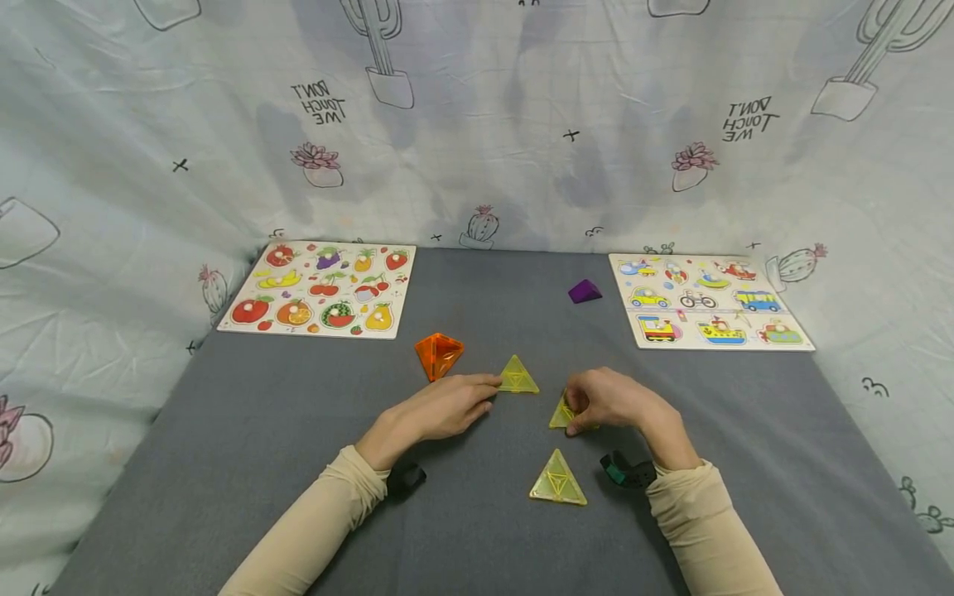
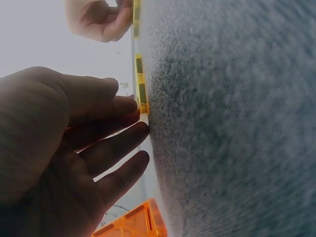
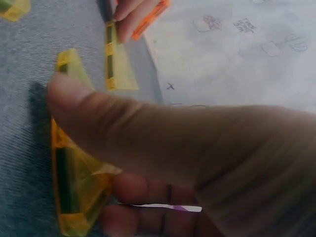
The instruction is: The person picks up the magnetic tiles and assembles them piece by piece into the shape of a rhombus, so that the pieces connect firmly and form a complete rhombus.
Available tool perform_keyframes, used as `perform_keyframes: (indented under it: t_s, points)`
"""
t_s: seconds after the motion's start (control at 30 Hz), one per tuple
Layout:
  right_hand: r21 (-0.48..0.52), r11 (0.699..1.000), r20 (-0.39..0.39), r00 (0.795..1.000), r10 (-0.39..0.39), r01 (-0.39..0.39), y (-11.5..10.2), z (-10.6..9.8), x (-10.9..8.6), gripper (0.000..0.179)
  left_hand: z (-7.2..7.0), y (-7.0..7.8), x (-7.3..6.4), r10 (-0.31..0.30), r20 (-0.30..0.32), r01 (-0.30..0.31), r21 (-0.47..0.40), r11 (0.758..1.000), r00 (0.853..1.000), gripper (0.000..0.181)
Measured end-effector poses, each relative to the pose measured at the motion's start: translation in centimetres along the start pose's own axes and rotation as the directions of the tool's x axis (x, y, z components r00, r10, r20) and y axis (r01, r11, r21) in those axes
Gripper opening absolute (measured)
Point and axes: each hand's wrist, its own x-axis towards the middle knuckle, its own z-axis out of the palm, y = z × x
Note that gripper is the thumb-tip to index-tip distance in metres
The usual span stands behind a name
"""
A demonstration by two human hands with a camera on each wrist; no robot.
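Observation:
My right hand (image 1: 617, 401) pinches a yellow triangular magnetic tile (image 3: 69, 182) between the thumb and the curled fingers. The hand covers much of that tile in the head view. Loosely extended fingers of my left hand (image 1: 445, 407) touch the left corner of another yellow triangular magnetic tile (image 1: 519, 377), which lies on the grey cloth. Nearer the front, between the two forearms, a third yellow triangular tile (image 1: 558, 480) lies flat. Just beyond the left hand stands an orange shape of joined translucent tiles (image 1: 438, 354).
A purple wedge-shaped piece (image 1: 585, 290) sits toward the back right of the grey table (image 1: 477, 546). At the back left lies a fruit puzzle board (image 1: 320, 290), and at the back right a vehicle puzzle board (image 1: 708, 302). A printed white curtain (image 1: 477, 132) hangs behind.

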Motion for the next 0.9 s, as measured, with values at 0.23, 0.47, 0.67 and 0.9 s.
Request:
perform_keyframes:
  t_s: [0.23, 0.47, 0.67, 0.9]
  points:
    - [-0.068, 0.998, -0.113, 0.993, -0.019, 0.011, 0.1, 0.4, 0.4, 0.03, 0.0, 0.0, 0.0, 0.02, -0.018, -0.02, 0.026, 0.999, 1.0, 0.029]
    - [-0.157, 0.988, -0.244, 0.969, -0.041, 0.002, 0.4, 0.9, 0.9, 0.038, -0.1, 0.2, -0.1, 0.054, -0.045, -0.053, 0.024, 0.998, 0.998, 0.026]
    - [-0.202, 0.979, -0.308, 0.949, -0.071, 0.008, 0.5, 1.2, 1.0, 0.038, -0.1, 0.3, -0.2, 0.06, -0.054, -0.058, 0.048, 0.997, 0.997, 0.022]
    - [-0.199, 0.98, -0.325, 0.945, -0.049, -0.018, 0.4, 1.4, 1.2, 0.039, 0.1, 0.3, -0.4, 0.089, -0.052, -0.083, 0.118, 0.99, 0.995, 0.021]
